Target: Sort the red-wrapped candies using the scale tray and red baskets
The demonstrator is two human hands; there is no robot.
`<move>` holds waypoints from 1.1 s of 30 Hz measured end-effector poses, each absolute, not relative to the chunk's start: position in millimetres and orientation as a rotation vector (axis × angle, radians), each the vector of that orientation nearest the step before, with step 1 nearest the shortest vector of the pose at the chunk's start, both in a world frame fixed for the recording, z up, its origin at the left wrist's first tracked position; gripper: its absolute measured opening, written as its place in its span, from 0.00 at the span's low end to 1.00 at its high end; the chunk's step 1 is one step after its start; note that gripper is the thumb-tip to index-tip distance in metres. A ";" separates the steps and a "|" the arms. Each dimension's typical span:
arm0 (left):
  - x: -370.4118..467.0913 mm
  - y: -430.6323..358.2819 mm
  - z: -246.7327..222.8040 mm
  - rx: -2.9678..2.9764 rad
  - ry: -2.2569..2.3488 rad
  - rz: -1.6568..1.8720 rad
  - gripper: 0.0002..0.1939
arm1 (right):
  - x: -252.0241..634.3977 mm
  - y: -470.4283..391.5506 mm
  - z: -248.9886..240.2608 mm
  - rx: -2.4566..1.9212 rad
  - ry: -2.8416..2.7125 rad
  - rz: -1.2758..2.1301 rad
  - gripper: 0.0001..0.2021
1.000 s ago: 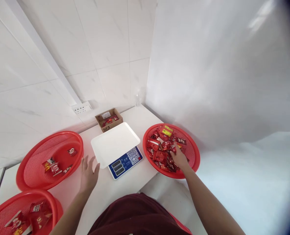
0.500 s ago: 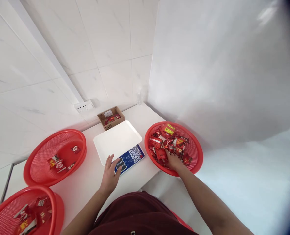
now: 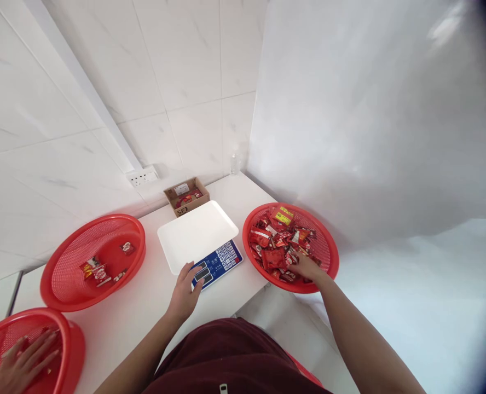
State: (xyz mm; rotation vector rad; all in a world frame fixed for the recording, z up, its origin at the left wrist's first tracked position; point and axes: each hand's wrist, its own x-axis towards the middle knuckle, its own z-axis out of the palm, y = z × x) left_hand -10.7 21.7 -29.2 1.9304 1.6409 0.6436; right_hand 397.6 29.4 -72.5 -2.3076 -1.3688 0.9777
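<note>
My left hand (image 3: 186, 293) hovers at the near left corner of a white weighing scale (image 3: 197, 235), fingers apart, holding nothing. Its fingertips are over the display on the scale's blue keypad panel (image 3: 222, 262); whether they touch it is unclear. At the right, my right hand (image 3: 306, 268) reaches into a red plastic basket (image 3: 332, 257) heaped with small red snack packets (image 3: 273, 258). Its fingers are bent close together among the packets, and the fingertips are partly hidden. A packet with a yellow label (image 3: 284, 215) lies at the back of the heap.
A second red basket (image 3: 54, 273) with a few packets stands left. In another basket (image 3: 75, 350) at the lower left is another person's hand (image 3: 23, 364). Behind the scale are a small cardboard box (image 3: 189, 205) and a clear bottle (image 3: 235, 164). A wall socket (image 3: 142, 176) is beyond.
My right hand has shifted to the right within the packets, uncovering a red packet. Another person's hand has come into the lower-left basket, which has moved left. My left hand is almost still.
</note>
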 end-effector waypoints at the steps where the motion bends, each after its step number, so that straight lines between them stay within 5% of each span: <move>1: -9.3 21.8 -29.9 1.939 1.631 0.641 0.16 | 392.6 28.6 -74.8 -2.332 -1.483 0.979 0.33; 4: -6.5 21.4 -32.0 1.954 1.603 0.623 0.16 | 374.1 27.8 -79.8 -2.473 -1.620 0.888 0.42; 10: -4.8 17.6 -25.3 1.946 1.545 0.594 0.16 | 372.3 32.8 -76.1 -2.447 -1.547 0.827 0.18; 14: -2.6 16.8 -18.4 1.858 1.564 0.592 0.15 | 392.2 34.6 -66.5 -2.314 -1.110 0.771 0.12; 21: 27.0 20.8 5.4 1.468 1.347 0.616 0.17 | 366.1 40.0 -11.5 -1.651 -0.417 1.123 0.17; 27: 73.5 21.5 33.8 0.722 0.942 0.576 0.27 | 267.0 38.3 21.2 -1.189 -0.469 1.540 0.18; 33: 68.4 45.2 16.4 0.546 1.092 0.714 0.16 | 212.2 45.1 9.0 -1.201 -0.538 1.561 0.19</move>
